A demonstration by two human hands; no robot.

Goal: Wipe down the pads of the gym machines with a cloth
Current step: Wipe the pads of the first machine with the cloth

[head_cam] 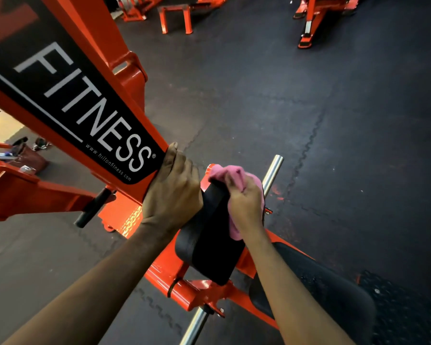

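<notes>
Slanting orange beam [90,115]: it runs down from my upper left to the head of the pad, black FITNESS decal facing me. It is the nearest fixed thing to steady myself on.
Black handle [95,207]: it sticks out below the beam, well apart from both hands, and plays no part in this wipe.
Left hand [172,192]: I grip the beam's lower end, thumb laid up along its edge, fingers curled away out of my sight. I judge this braces me and stops the pad shifting under pressure.
Black pad [209,242]: it stands tilted on the orange frame between my two hands, its broad dark face turned towards my right, where the cloth can reach it.
Pink cloth [232,175]: it is bunched over the pad's upper end and trails down the right edge, pressed to the surface.
Right hand [245,204]: my fingers are closed round the cloth, pushing it onto the pad's upper right part. The lower face looks not yet wiped.
Chrome bar [273,171]: it juts out just beyond the cloth.
Seat pad [316,282]: it lies low at my right, probably my next surface.
</notes>
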